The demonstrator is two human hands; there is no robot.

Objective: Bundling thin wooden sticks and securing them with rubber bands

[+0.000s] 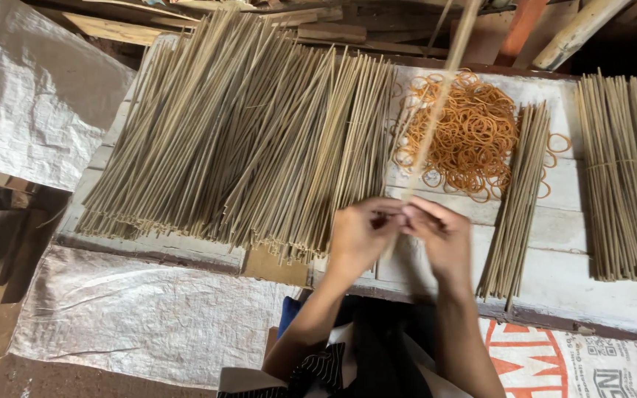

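Left hand (359, 232) and right hand (440, 234) both pinch one thin pale bamboo stick (436, 110) (blurred) above the white wooden worktop (554, 295).

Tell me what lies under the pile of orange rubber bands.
The pile of orange rubber bands rests on a white-painted wooden plank tabletop, bare around its edges. A thin bamboo stick held in both hands crosses above it. Whatever lies beneath the pile's dense middle is hidden.

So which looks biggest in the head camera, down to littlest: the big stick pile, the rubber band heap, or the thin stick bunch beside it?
1. Big stick pile, by far the largest.
2. Rubber band heap and thin stick bunch: too close to rank. The heap is wider, the bunch longer.
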